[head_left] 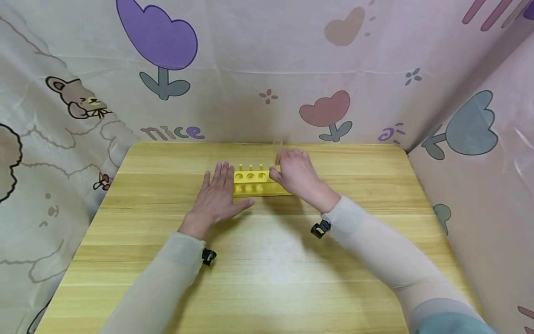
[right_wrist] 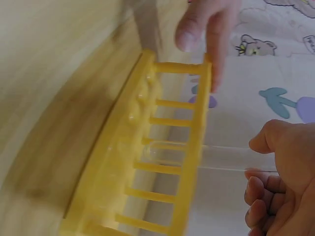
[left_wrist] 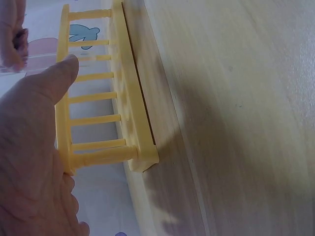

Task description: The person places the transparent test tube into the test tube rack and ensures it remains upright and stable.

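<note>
A yellow test tube rack stands upright on the wooden table, with a row of holes along its top and pegs along its back. My left hand lies against the rack's left end, fingers straight and thumb stretched out along the front. Above the right half of the rack, my right hand pinches a clear test tube between thumb and fingers. In the right wrist view the tube passes through the rack's top plate. Its rounded lower end lies between that plate and the base.
The wooden table runs back to a printed cloth hanging behind the rack. More printed cloth hangs on both sides. A small black camera sits at each wrist, the left camera and the right camera.
</note>
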Tool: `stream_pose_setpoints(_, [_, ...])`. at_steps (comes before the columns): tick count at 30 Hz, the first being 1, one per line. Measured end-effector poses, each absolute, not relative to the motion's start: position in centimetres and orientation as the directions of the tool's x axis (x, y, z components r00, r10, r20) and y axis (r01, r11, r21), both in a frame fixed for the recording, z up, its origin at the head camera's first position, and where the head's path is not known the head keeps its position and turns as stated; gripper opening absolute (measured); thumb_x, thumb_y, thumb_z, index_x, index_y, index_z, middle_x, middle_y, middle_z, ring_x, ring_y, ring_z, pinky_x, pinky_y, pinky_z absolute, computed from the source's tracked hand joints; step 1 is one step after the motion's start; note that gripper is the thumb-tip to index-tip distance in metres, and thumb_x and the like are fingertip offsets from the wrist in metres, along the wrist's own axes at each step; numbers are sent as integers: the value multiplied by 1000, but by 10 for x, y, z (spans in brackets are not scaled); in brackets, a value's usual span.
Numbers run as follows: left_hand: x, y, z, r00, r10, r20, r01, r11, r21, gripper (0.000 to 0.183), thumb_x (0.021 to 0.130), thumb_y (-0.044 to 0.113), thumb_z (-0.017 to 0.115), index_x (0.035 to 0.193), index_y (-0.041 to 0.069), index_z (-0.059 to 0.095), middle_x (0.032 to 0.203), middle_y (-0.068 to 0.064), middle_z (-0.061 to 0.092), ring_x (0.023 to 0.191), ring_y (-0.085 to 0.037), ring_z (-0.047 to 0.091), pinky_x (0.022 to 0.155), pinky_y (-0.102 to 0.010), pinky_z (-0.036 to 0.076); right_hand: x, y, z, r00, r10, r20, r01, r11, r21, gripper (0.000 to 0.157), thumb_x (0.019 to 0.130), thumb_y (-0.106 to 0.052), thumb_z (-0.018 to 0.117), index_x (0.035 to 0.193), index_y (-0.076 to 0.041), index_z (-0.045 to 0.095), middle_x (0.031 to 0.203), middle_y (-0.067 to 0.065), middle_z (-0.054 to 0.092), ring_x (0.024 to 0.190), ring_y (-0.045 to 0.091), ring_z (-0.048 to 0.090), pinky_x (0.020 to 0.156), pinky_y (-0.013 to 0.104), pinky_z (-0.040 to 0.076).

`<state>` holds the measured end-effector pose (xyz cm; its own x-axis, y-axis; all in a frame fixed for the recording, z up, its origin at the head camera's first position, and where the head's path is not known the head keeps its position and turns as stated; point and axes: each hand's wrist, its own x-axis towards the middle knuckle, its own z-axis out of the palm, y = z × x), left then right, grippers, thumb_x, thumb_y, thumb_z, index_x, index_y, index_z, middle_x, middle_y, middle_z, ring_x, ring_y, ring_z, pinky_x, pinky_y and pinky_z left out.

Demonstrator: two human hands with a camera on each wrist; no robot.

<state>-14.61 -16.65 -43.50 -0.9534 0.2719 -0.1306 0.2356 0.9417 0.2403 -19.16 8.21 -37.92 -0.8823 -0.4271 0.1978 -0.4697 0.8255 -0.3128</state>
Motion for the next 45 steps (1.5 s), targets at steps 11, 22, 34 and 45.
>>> stream_pose_setpoints(11, [-144,-166,-435,-954,272,-126,236,940,247,119,95,78,52,168,-1,1,176,-17,-10,163,-31,-14,132,-57,-8,-193,80,-399,-892,-431,139,-453,842,-293,22,100,-29,67,96,-8,62,86,5,65,81,25,52,77,37,38])
stream_pose_setpoints(22, [-144,-164,-434,-954,271,-127,234,940,248,120,95,79,51,168,-1,0,176,-19,-7,163,-31,-13,132,-56,-8,-194,80,-404,-890,-425,166,-455,851,-261,28,100,-33,67,87,-11,57,77,2,59,78,26,53,74,37,37])
stream_pose_setpoints(34, [-144,-166,-437,-956,266,-124,228,939,256,120,95,77,52,168,1,-5,175,-17,-12,163,-33,-14,132,-56,-9,-195,80,-409,-886,-422,192,-460,851,-255,33,101,-39,71,89,-9,62,75,2,60,77,26,54,73,39,39])
stream_pose_setpoints(45, [-144,-167,-437,-962,256,-92,226,940,257,113,99,75,49,168,1,-3,176,-19,-8,163,-34,-13,131,-57,-10,-180,100,-417,-908,-355,224,-405,880,-248,72,99,-55,68,143,0,58,138,18,66,126,37,57,106,53,42])
